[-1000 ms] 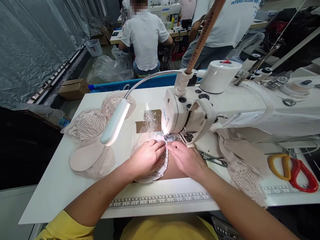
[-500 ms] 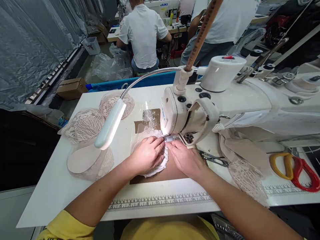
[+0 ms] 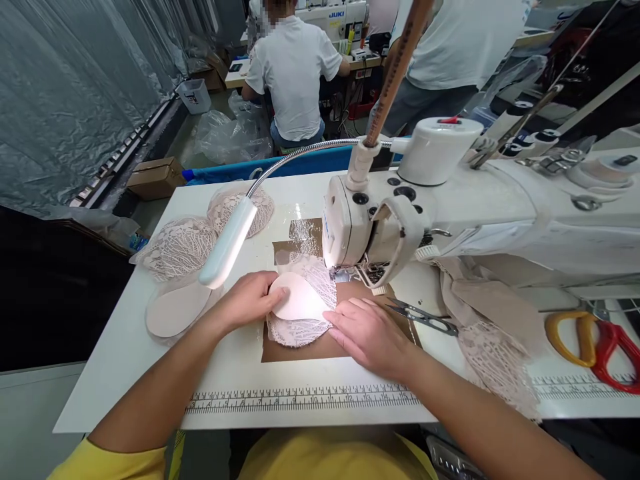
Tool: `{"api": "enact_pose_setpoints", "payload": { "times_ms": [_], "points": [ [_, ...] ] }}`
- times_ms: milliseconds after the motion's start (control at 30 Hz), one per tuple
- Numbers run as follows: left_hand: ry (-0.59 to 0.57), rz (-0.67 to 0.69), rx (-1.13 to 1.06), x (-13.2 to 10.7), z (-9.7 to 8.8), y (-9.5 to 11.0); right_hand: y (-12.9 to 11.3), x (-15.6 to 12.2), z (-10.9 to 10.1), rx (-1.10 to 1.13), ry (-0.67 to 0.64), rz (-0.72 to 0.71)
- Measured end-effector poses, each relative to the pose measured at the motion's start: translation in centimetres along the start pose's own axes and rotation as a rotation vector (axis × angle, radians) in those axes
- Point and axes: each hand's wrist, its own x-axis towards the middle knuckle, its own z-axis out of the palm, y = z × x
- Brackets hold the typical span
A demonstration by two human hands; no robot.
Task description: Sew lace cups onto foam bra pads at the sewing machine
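Observation:
A pale lace bra cup [image 3: 300,333] with a smooth light pad [image 3: 299,298] on top lies on a brown sheet, its right edge beside the presser foot [image 3: 345,274] of the sewing machine [image 3: 350,220]. My left hand [image 3: 255,297] pinches the pad's left edge, thumb above and fingers beneath. At the lower right edge, my right hand [image 3: 367,330] has its fingertips closed on the lace and the pad's tip. Thread snips [image 3: 425,316] lie just right of this hand.
More lace cups [image 3: 177,247] sit on the table's left under a lamp [image 3: 230,243]. Beige lace pieces [image 3: 493,320] and red-and-yellow-handled scissors [image 3: 593,343] are at right. A printed ruler [image 3: 310,400] runs along the front edge. Two people are beyond the table.
My left hand has moved left, from near the needle to the pad's left edge. My right hand has come down slightly. The smooth pad now shows on top of the lace.

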Motion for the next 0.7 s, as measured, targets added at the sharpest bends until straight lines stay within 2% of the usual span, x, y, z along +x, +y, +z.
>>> {"api": "enact_pose_setpoints", "payload": {
  "times_ms": [100,200,367,533,700],
  "points": [
    [-0.008,0.031,-0.501,0.3,1.7,-0.7,-0.1,0.0,-0.1,0.008,-0.034,-0.009],
    [-0.033,-0.005,-0.74,0.8,2.9,-0.4,0.1,-0.1,-0.2,0.002,-0.044,-0.019],
    [-0.095,0.0,-0.723,1.3,3.1,0.3,0.5,0.1,-0.1,-0.07,-0.014,0.084],
    [-0.118,0.04,-0.69,1.5,3.1,0.5,0.8,0.3,0.1,-0.188,-0.074,0.098],
    [-0.122,0.036,-0.615,1.5,3.2,0.3,1.3,0.0,0.5,-0.215,0.023,0.146]
  ]
}}
